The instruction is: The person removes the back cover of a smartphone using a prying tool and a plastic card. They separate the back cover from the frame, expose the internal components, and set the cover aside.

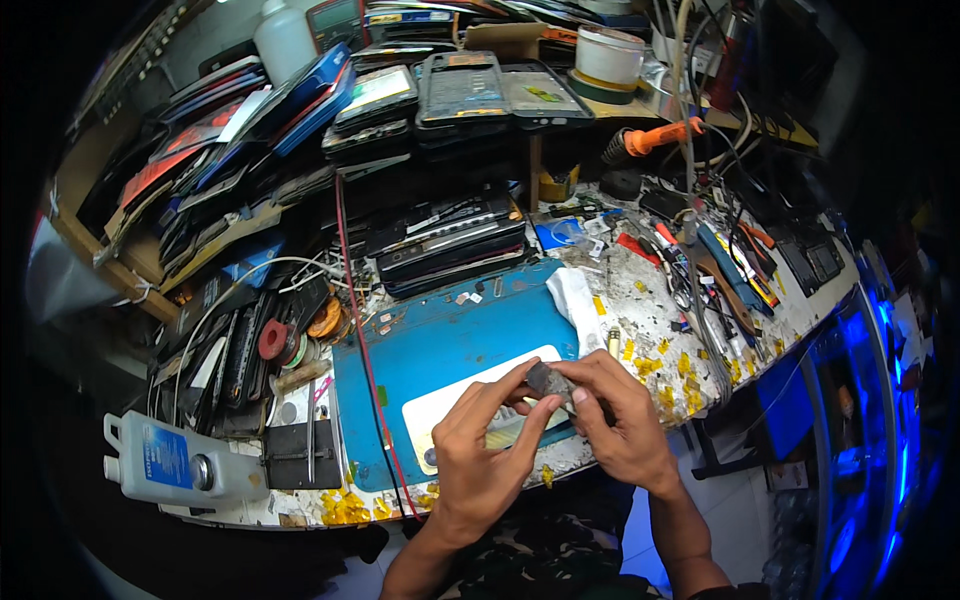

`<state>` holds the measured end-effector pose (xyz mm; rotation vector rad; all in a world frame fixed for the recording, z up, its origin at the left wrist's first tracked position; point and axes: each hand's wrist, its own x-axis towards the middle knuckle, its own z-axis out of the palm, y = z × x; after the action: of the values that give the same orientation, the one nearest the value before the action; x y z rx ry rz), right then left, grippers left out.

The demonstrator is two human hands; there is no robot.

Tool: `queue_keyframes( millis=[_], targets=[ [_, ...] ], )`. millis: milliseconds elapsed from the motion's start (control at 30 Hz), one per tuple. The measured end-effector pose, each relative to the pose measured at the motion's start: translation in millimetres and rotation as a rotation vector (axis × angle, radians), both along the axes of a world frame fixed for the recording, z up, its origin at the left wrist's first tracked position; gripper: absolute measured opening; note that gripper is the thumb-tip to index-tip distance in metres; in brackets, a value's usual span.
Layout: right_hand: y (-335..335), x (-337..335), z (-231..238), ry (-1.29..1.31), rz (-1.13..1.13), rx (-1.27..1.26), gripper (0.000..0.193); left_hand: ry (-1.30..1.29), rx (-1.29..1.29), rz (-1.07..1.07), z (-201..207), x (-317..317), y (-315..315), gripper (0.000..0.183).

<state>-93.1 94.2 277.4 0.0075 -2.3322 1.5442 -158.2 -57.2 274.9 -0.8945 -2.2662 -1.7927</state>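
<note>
We find both hands grasping: the left hand [480,430] pinches a small dark piece [545,380] between thumb and fingers, and the right hand [620,420] grips it from the other side. The dark piece is held up over the right part of a white panel [425,415] lying on a blue mat [450,330]; its exact kind we cannot tell. The hands hide much of the panel from us. A red wire [352,270] hangs from the shelf area and crosses the mat's left part, a black one beside it. We record a white cloth [573,300] at the mat's far right corner and small parts scattered along its far edge. Behind the mat stands a device stack [450,240], with more devices piled above. On the left we list a red spool [272,340], tweezers [312,430] lying across a black plate [285,462], and a jug [225,477] near the bench's edge. On the right, assorted tools [725,250] lie crowded together, with an orange-handled tool [660,137] above them. We observe yellow scraps [345,508] strewn over the bench [625,280], at the front and right.
</note>
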Motion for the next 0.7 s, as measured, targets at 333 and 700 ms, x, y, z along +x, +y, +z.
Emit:
queue_keyframes(
  millis=[333, 700],
  targets=[
    [19.3, 3.0, 9.0, -0.158, -0.063, 0.100, 0.031, -0.039, 0.568, 0.180, -7.8, 5.9, -12.1, 0.022],
    [26.3, -23.2, -11.0, 0.030, -0.368, 0.682, 0.023, -0.064, 0.666, 0.172, -18.2, 4.1, -24.6, 0.024]
  ],
)
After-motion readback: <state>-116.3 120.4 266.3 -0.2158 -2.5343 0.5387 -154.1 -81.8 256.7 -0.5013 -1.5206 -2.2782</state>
